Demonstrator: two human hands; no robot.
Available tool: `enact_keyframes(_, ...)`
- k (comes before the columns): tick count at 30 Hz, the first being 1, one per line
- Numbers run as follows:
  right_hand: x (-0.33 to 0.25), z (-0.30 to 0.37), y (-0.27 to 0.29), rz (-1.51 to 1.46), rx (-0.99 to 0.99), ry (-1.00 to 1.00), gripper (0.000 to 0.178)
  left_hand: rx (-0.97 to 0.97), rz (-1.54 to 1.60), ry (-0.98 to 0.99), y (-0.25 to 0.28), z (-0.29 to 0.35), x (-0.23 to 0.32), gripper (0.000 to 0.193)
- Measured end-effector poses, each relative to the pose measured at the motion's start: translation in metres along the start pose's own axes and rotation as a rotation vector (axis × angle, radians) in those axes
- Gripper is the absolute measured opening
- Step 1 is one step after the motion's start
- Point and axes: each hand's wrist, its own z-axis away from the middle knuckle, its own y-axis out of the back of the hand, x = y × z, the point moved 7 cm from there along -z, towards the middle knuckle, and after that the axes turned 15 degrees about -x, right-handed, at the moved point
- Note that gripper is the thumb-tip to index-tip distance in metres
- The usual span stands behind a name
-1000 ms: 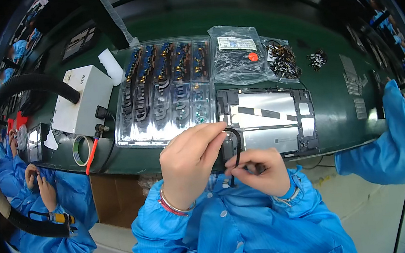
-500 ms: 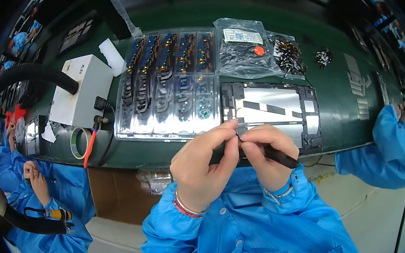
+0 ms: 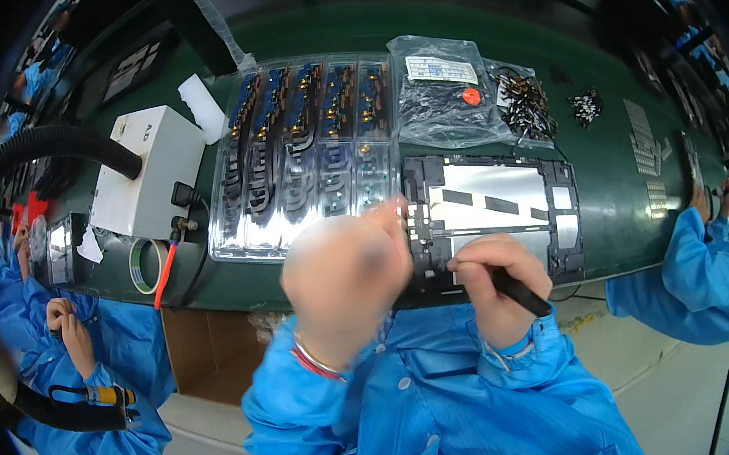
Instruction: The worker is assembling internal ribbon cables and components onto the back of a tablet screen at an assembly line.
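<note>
My left hand [image 3: 343,282] is smeared by motion, over the front right part of the clear tray [image 3: 218,241], with its fingertips near the left edge of the device housing [image 3: 566,248]. Its finger pose is unclear, as is anything in it. My right hand [image 3: 502,284] is closed, with thumb and forefinger pinched over the housing's lower left part. A slim black tool [image 3: 522,293] lies across its palm, pointing back toward the wrist; its front end is hidden in the fingers. The housing is a black frame with silver plates and black strips, lying flat on the bench.
Small circuit boards and black flex parts fill the tray. Behind the housing lie a plastic bag [image 3: 442,101] and a pile of small cable parts [image 3: 527,107]. On the left are a white box [image 3: 148,169] with a black hose and a tape roll [image 3: 147,266]. Co-workers sit at both sides.
My hands, fingertips together before, have come apart. The left moved left and is blurred; the right moved slightly right and down, still with the black tool.
</note>
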Motion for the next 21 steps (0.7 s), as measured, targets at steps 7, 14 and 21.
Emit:
enact_keyframes(7, 0.005, 0.005, 0.024, -0.037, 0.097, -0.031, 0.009, -0.104, -0.602, -0.093, 0.000, -0.096, -0.080, 0.006)
enact_keyframes(14, 0.006, 0.009, 0.039, -0.004, 0.167, 0.005, 0.009, -0.230, -0.912, -0.134, -0.033, -0.137, -0.125, 0.006)
enact_keyframes(21, 0.016, 0.015, 0.061, -0.021, 0.235, -0.034, 0.008, -0.394, -1.007, -0.121, -0.047, -0.129, -0.145, 0.009)
